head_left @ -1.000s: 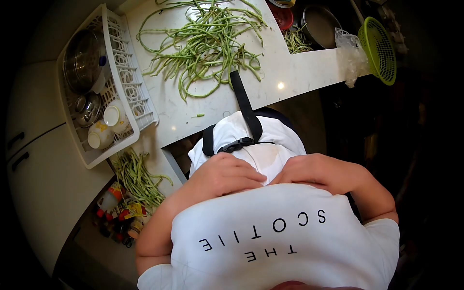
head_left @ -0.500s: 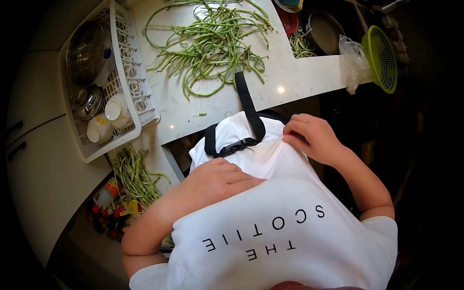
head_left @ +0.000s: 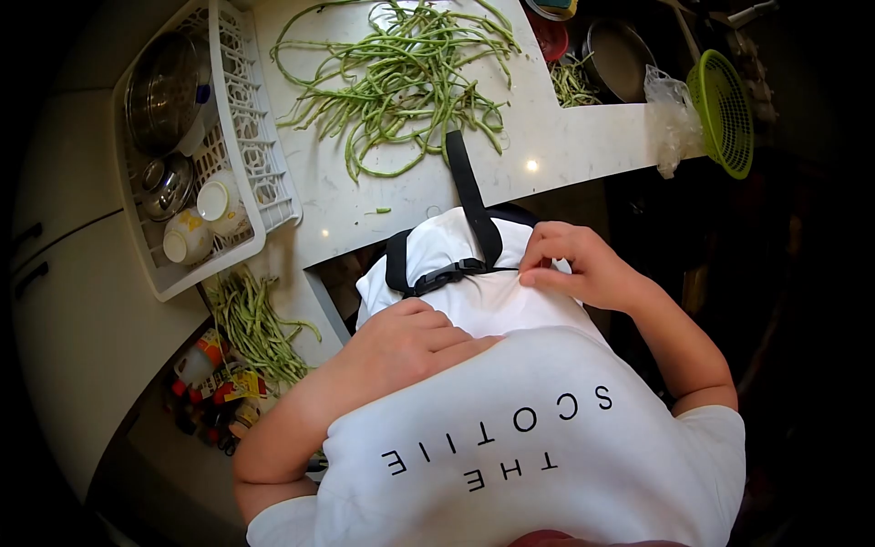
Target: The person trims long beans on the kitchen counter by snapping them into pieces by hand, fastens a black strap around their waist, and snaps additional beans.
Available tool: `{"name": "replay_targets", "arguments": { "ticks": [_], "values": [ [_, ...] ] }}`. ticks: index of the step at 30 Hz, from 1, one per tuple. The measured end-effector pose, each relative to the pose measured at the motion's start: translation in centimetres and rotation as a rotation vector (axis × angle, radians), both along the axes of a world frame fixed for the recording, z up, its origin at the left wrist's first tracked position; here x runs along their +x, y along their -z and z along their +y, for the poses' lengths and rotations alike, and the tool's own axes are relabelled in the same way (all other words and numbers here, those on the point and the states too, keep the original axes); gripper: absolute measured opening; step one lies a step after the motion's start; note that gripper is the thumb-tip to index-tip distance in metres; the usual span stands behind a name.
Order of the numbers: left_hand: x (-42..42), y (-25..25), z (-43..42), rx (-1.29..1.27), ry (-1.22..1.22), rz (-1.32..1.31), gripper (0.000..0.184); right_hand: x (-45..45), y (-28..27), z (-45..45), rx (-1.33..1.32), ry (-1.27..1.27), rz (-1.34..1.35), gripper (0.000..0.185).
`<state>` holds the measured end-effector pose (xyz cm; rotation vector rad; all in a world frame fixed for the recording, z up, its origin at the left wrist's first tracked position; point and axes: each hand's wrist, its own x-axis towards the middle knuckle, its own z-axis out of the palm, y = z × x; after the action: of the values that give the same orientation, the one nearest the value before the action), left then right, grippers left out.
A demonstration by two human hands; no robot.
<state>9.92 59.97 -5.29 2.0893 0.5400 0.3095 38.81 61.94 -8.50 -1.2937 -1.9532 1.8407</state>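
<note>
My left hand (head_left: 415,342) lies flat across the front of my white T-shirt (head_left: 492,392), its fingers stretched out and pointing right. Closed at the fingertips, my right hand (head_left: 574,264) pinches the white cloth low on the shirt, just right of a black buckle (head_left: 447,276). A thin dark line runs from the buckle towards those fingertips; whether they also hold it I cannot tell. The black strap (head_left: 469,201) of the buckle reaches up over the counter edge. Beyond it, long green beans (head_left: 410,82) lie in a tangled heap on the white counter (head_left: 328,196).
At left stands a white dish rack (head_left: 251,118) with bowls (head_left: 219,201) and a pot (head_left: 164,91). More beans (head_left: 260,328) lie below it, near several bottles (head_left: 205,356). A plastic bag (head_left: 670,118), a green colander (head_left: 725,114) and a pan (head_left: 620,59) are at right.
My right hand has moved slightly left and down, towards the buckle. The cloth under it has shifted, and a dark line now shows beside the buckle. My left hand stays put.
</note>
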Motion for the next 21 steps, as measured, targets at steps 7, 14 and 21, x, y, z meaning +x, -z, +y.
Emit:
{"name": "replay_targets", "arguments": {
  "ticks": [7,14,21],
  "values": [
    [0.0,0.3,-0.4,0.001,-0.029,0.001,0.047,0.5,2.5,0.4,-0.196,0.263,-0.031,0.009],
    [-0.1,0.7,-0.5,-0.036,-0.057,-0.011,0.046,-0.4,8.2,1.6,-0.160,0.242,-0.162,0.032],
    [-0.3,0.1,-0.3,-0.099,-0.099,0.017,0.038,-3.3,8.4,3.1,-0.625,0.299,0.004,0.021]
  ]
}}
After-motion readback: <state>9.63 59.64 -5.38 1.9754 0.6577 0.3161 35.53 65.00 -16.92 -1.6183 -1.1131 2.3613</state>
